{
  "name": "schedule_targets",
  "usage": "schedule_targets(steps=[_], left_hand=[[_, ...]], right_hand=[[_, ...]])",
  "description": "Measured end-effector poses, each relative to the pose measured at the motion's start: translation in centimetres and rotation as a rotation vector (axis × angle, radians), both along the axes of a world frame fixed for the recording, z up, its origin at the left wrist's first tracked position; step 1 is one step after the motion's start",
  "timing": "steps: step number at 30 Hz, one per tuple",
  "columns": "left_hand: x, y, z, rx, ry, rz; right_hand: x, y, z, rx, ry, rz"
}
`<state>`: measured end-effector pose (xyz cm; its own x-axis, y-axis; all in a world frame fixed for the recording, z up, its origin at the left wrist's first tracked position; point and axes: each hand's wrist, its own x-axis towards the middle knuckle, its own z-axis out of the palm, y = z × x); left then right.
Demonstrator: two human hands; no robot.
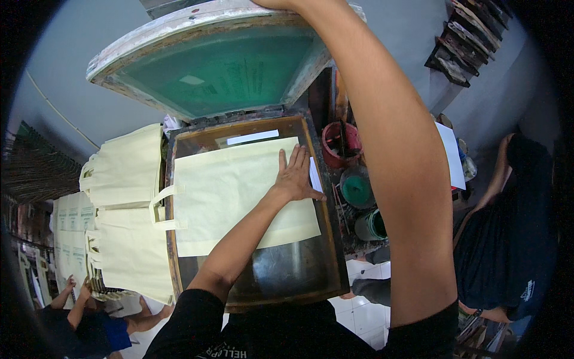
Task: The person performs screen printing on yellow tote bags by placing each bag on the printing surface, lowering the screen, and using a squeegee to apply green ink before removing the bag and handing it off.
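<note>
My left hand [293,178] lies flat with its fingers spread on the right part of a pale yellow fabric tote bag [221,197]. The bag is spread on a dark, glossy printing board [287,272] with a wooden rim, its handle [160,206] sticking out to the left. A white strip [253,137] is on the board beyond the bag, and another [315,175] lies beside my fingertips. Beyond the board, a screen printing frame [203,69] with green mesh stands tilted up. My right hand [276,3] is at its top edge, closed on the rim, mostly cut off by the picture's border.
Stacked pale yellow bags [128,173] lie left of the board. On the right stand a red bucket [341,143] and tubs of green ink [356,188]. One person [508,221] is at the right; another person [78,323] handles printed bags [73,239] at lower left.
</note>
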<state>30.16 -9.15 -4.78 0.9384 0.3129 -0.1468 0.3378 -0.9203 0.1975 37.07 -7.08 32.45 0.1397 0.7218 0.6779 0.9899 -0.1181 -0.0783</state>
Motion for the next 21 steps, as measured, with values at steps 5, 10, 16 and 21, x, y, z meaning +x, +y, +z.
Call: schedule_targets(steps=[5,10,16,21], left_hand=[[0.2,-0.3,0.6,-0.109,0.012,-0.01],[0.4,-0.3,0.7,-0.06,0.008,0.003],[-0.4,-0.4,0.2,0.003,0.004,-0.018],[-1.3,1.1,-0.5,-0.095,-0.206,0.19]], right_hand=[[-0.2,1.1,0.1,-0.037,0.034,-0.069],[0.1,0.9,0.1,-0.049,0.013,-0.075],[-0.6,0.2,0.2,-0.051,0.032,-0.061],[-0.5,0.0,-0.1,-0.019,0.035,-0.044]])
